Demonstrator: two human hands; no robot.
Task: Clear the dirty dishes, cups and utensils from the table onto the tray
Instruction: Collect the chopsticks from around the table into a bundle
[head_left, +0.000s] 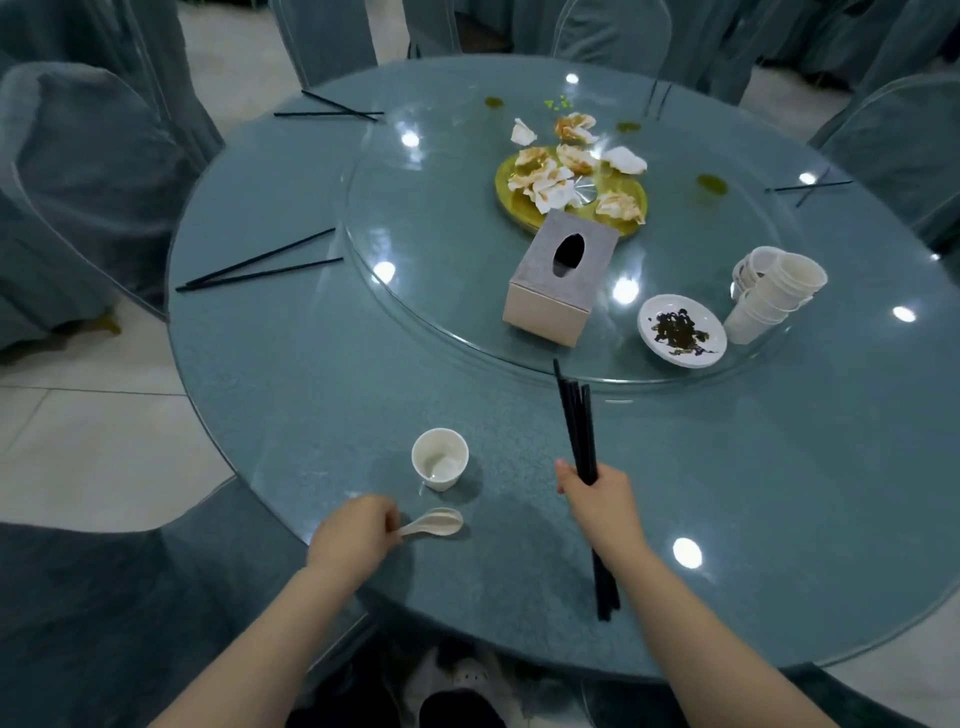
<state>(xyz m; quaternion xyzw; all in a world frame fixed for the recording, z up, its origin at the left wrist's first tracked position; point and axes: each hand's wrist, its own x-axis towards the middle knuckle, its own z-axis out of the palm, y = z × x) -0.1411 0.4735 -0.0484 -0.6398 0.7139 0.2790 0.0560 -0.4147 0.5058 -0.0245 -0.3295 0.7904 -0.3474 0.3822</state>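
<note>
The white spoon (435, 522) lies on the glass table (311, 395) with its handle pinched in the curled fingers of the left hand (353, 535), just below a white cup (440, 459), while the right hand (597, 499) is clamped round a bundle of black chopsticks (582, 441). Judged step: collecting utensils; the next move calls for lifting the spoon clear and finding the tray, which is not in view. Beyond the fingers, the turntable (415, 291) carries a tissue box (558, 280), a soiled saucer (681, 330) and stacked cups (774, 291); covered chairs (78, 171) surround the table.
</note>
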